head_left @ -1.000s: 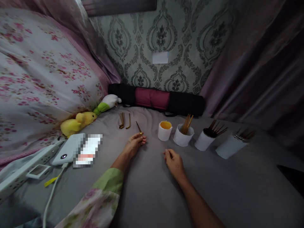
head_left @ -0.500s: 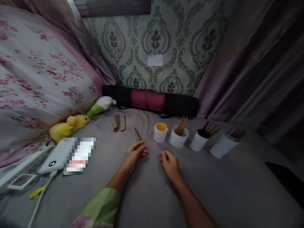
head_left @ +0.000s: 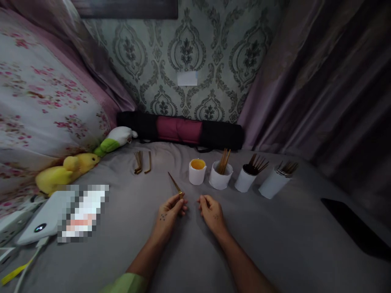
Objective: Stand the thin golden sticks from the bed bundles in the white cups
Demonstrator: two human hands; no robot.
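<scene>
My left hand (head_left: 171, 211) is closed in a pinch on the lower end of a thin brown stick (head_left: 174, 182). The stick has a gold-coloured band near my fingertips and tilts up and left. A short way to the right, my right hand (head_left: 213, 212) is also closed, thumb against curled fingers; whatever it may hold is too small to make out. Beyond the hands stands a white-wrapped cup with a yellow inside (head_left: 197, 175). Farther left on the sheet lie a bunch of similar sticks (head_left: 138, 162) and one single stick (head_left: 148, 162), both with bent-looking near ends.
Right of the yellow-lined cup stand a wide white cup (head_left: 220, 181), a dark-mouthed cup (head_left: 244, 183) and a taller container (head_left: 274, 185), all holding sticks. A power bank (head_left: 49, 217), plush toys (head_left: 67, 171), a black-and-maroon bag (head_left: 180, 129) and a dark flat object (head_left: 354, 226) surround the grey sheet.
The view has turned slightly right, so the scene sits farther left. Both hands have drawn a little towards me and away from the cups, the stick staying in my left hand.
</scene>
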